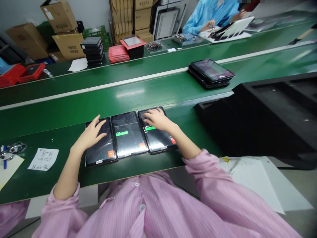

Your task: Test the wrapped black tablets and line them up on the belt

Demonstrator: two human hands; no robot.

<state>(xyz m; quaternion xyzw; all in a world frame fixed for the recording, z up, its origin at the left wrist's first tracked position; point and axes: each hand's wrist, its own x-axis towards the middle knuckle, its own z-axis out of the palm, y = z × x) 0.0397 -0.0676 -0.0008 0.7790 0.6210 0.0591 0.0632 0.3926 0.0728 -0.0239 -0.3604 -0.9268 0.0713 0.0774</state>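
Observation:
Three black tablets lie side by side on the green table in front of me. Over the left tablet (101, 150) is my left hand (90, 134), fingers spread and nothing held. The middle tablet (130, 142) shows a green bar and an orange square on its dark screen, with no hand on it. My right hand (158, 118) is over the upper part of the right tablet (159, 140), its fingers stretched out across the screen. A green bar shows just below those fingers. Whether the fingertips touch the glass, I cannot tell.
A stack of tablets (210, 72) sits farther back on the green belt (104, 99). To the right stands a large black tray-like case (260, 122). A handwritten note (44, 159) lies at left. Across the belt, a person in blue sleeves (198, 19) handles a white panel.

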